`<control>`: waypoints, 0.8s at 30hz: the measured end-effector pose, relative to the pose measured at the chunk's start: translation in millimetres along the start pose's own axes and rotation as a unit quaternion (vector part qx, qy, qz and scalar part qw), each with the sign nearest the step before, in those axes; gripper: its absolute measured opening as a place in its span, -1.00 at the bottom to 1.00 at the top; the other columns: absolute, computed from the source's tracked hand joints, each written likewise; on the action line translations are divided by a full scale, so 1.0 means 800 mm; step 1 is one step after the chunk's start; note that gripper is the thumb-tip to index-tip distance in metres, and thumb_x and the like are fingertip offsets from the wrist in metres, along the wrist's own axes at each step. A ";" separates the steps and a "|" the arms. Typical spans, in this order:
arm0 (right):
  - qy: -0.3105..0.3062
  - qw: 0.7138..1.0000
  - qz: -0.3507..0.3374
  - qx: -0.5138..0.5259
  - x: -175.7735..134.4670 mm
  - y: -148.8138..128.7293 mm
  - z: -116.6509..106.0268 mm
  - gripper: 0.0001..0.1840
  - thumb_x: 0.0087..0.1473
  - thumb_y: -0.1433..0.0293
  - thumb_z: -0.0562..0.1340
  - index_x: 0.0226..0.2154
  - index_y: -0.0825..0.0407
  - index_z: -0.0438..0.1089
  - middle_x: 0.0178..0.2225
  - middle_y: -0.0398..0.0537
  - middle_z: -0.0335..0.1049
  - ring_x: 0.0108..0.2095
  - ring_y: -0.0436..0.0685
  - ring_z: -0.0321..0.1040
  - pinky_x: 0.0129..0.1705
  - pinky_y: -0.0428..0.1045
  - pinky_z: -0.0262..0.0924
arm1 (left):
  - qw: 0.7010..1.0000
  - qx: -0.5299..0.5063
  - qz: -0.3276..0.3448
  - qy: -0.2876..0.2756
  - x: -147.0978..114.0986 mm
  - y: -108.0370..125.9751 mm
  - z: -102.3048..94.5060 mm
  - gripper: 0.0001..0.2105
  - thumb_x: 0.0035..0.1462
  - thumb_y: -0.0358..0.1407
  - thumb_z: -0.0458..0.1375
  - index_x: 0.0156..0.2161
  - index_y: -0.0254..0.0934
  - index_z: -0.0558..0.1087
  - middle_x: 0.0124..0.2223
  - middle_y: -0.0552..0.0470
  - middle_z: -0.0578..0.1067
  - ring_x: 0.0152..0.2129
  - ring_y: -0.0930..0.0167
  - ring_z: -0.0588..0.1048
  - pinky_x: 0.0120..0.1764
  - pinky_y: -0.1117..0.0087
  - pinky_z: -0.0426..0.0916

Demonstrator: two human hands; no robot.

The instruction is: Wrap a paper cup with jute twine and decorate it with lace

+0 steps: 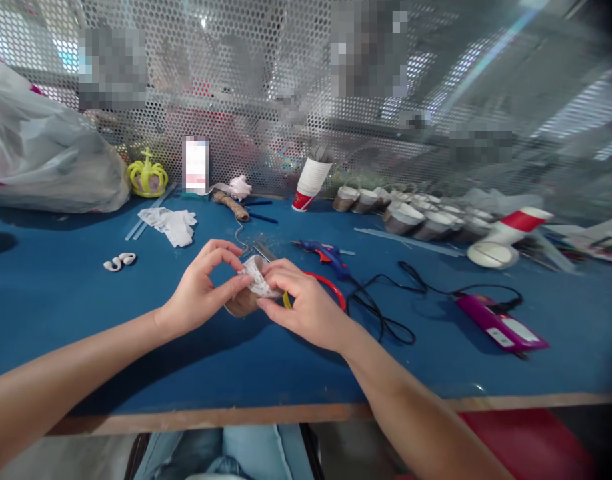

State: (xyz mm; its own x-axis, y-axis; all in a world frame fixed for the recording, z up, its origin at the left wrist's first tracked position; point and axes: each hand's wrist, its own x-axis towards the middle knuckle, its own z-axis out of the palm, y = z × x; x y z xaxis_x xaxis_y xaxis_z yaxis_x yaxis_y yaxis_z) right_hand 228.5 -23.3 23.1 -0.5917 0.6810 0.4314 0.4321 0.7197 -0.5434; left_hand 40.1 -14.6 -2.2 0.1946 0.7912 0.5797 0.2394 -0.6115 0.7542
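A small brown cup (240, 304) with crumpled white lace-like material (259, 279) around its upper part is between my hands, just above the blue table. My left hand (203, 283) pinches the white material at its left side with thumb and fingertips. From the right, my right hand (306, 300) grips the cup and white material, its fingers bent over the rim. Partly hidden behind the right hand lie scissors with a red and yellow handle (339, 291). A blue glue gun (326, 257) rests just beyond them.
Cords run right from the glue gun to a purple power strip (501, 325). White scraps (171, 223), a twine roll (231, 205), a yellow crown (147, 175) and stacked paper cups (313, 180) stand or lie farther back. Several wrapped cups (406, 217) line the mesh partition (246, 87).
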 end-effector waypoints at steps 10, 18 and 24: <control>0.015 1.000 0.009 0.003 0.001 0.004 -0.005 -0.80 -0.02 0.53 0.20 -0.54 0.01 0.17 -0.39 -0.05 0.30 -0.21 0.11 0.26 -0.17 0.05 0.23 | 0.998 -0.047 0.035 -0.018 -0.005 0.010 -0.001 -0.91 0.04 -0.33 0.18 -0.44 -0.25 0.35 -0.37 0.00 0.39 -0.37 0.40 0.37 -0.26 0.36 0.28; 0.010 1.000 0.010 0.024 0.000 0.001 -0.007 -0.78 -0.01 0.52 0.21 -0.54 0.01 0.14 -0.40 -0.06 0.30 -0.19 0.10 0.26 -0.16 0.03 0.22 | 0.992 -0.093 -0.089 0.010 -0.004 0.009 0.000 -0.85 0.00 -0.26 0.22 -0.47 -0.27 0.38 -0.48 0.07 0.41 -0.51 0.48 0.34 -0.37 0.44 0.26; -0.004 0.999 0.014 0.028 -0.001 0.000 -0.006 -0.76 -0.03 0.52 0.21 -0.55 0.00 0.12 -0.38 -0.07 0.30 -0.20 0.10 0.26 -0.15 0.05 0.22 | 0.981 -0.121 -0.148 0.020 0.000 0.008 0.000 -0.81 -0.05 -0.24 0.25 -0.51 -0.29 0.38 -0.53 0.09 0.39 -0.57 0.51 0.31 -0.48 0.50 0.22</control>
State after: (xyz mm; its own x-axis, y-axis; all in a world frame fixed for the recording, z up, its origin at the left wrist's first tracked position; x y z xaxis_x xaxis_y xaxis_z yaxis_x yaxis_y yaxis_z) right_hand 231.9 -23.3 26.4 -0.5854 0.6996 0.4097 0.4099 0.6914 -0.5950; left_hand 41.9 -18.4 2.6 0.1112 0.9368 0.3318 0.0454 -0.3383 0.9399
